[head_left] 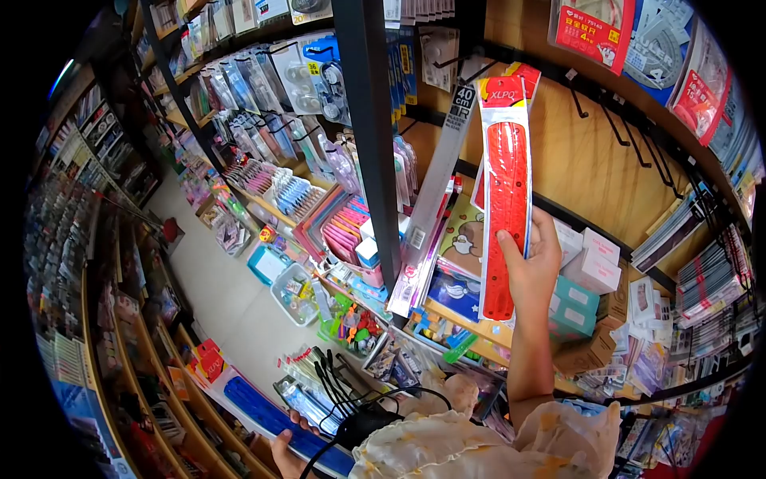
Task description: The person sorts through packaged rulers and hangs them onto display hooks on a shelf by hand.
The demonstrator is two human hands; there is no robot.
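My right hand (533,263) is raised and closed on a long red item (507,199) in a clear packet with a red header card. The packet is upright beside a hanging 40 cm ruler pack (439,199), its thumb side facing me. Low down, my left hand (289,449) grips a similar packet holding a long blue item (271,411), tilted down to the right, with its red header at the upper left. Black cords pass near the left hand and hide part of it.
A black shelf post (367,120) stands in front of me. Metal hooks (614,120) stick out at the right. White boxes (594,259) and teal boxes (572,307) sit on the right shelf. Baskets of small goods (295,295) stand beside the aisle floor (231,287).
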